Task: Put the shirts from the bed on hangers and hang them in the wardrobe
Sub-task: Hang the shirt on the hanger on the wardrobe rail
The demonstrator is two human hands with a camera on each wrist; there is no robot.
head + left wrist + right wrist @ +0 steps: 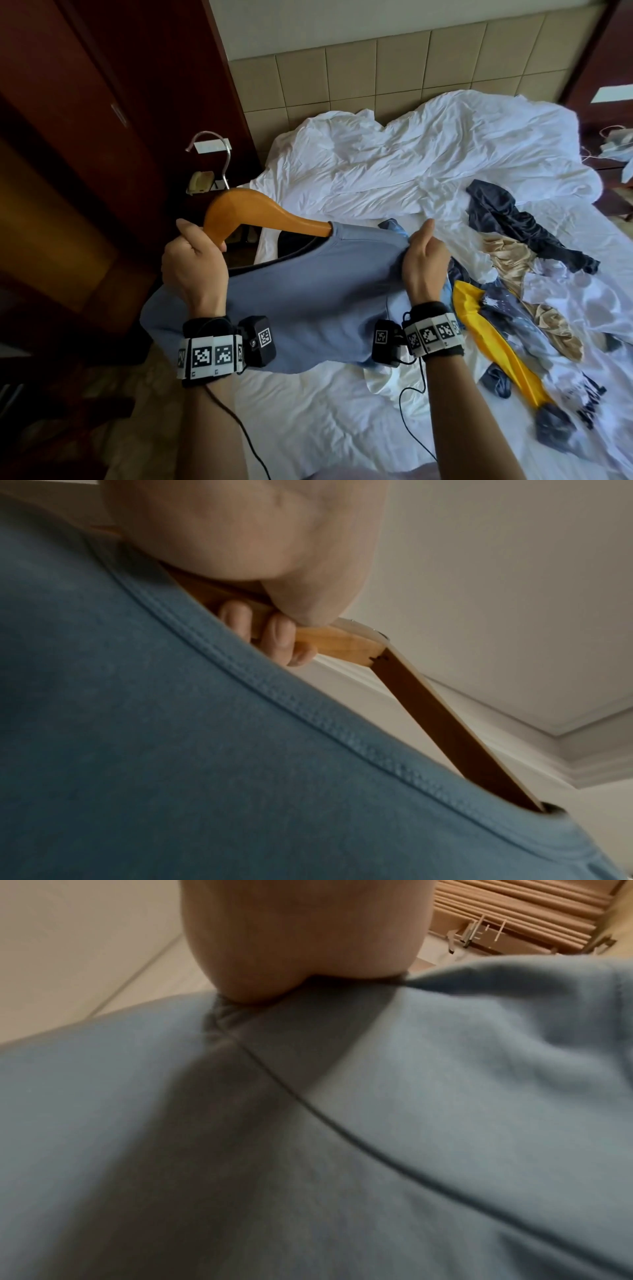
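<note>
A blue-grey T-shirt (308,291) is held up over the bed's left edge, with a wooden hanger (253,214) poking out of its neck opening. My left hand (193,260) grips the hanger's left arm; the left wrist view shows my fingers (281,639) curled round the wood of the hanger (342,645) beside the shirt collar (274,691). My right hand (424,260) pinches the shirt's right shoulder, where the hanger's right arm is hidden inside the cloth. In the right wrist view the bunched shirt (342,1123) fills the frame under my hand (291,947).
The bed (376,178) has a crumpled white duvet. Several garments lie on its right side: a dark one (513,222), a beige one (513,267) and a yellow-and-navy one (496,342). A dark wooden wardrobe (85,137) stands at left, with a nightstand holding a phone (200,181).
</note>
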